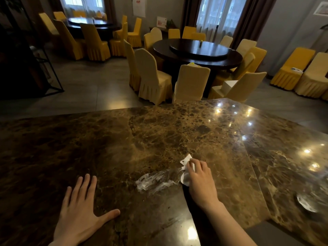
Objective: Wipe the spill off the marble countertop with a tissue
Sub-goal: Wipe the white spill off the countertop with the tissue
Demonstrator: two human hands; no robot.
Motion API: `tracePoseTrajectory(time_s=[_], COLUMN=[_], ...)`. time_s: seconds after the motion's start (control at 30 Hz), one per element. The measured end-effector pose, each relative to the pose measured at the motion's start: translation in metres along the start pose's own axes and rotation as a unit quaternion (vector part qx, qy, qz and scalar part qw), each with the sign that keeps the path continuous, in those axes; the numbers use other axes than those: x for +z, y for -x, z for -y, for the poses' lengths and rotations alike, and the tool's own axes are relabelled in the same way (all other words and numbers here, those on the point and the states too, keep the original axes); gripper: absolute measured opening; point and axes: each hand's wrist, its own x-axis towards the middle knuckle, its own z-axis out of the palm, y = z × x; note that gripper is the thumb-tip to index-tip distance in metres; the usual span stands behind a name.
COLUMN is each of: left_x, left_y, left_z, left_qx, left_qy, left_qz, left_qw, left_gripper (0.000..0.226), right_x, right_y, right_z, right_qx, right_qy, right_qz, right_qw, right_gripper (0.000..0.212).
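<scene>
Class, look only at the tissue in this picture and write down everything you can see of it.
The tissue is white, thin and crumpled, looking like soft paper. It lies pressed on the brown marble countertop under the fingers of the right hand, which hides most of it; one ragged corner sticks out beyond the fingertips and another fold shows beside the thumb. Its near edge meets the whitish smeared spill, which stretches away to its left.
</scene>
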Motion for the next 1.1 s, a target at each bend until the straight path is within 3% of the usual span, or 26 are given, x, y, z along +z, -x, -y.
tracePoseTrajectory(time_s=[0.1,0.33,0.43,0.53,0.73,0.97,1.1], left_x=[-0.003,-0.008,-0.012,-0.014,-0.015,-0.013,-0.013], left_y=[0.0,0.0,0.0,0.001,0.002,0.001,0.002], left_z=[-0.001,-0.004,-0.006,-0.008,-0.008,-0.008,-0.006], left_qx=[-0.001,-0.007,-0.007,-0.008,-0.008,-0.008,-0.005], left_qy=[-0.002,0.0,-0.001,-0.001,-0.004,0.001,0.012], left_qz=[0.008,0.029,0.035,0.04,0.041,0.031,0.033], left_qw=[1.0,1.0,0.999,0.999,0.999,0.999,0.999], left_gripper=[0.148,0.15,0.151,0.152,0.15,0.15,0.151], right_x=[0.007,0.013,0.016,0.022,0.028,0.023,0.021], right_y=[0.002,0.029,0.025,0.013,0.007,0.059,0.024], right_z=[0.004,0.011,-0.009,-0.022,-0.021,-0.006,-0.027], right_qx=[-0.06,-0.109,-0.059,0.01,0.02,-0.06,-0.049], right_qy=[-0.019,-0.127,-0.193,-0.177,-0.169,-0.136,-0.105], right_qz=[0.024,0.008,-0.019,-0.045,-0.012,-0.009,0.005], right_qw=[0.998,0.986,0.979,0.983,0.985,0.989,0.993], right_gripper=[0.049,0.062,0.055,0.045,0.047,0.048,0.051])
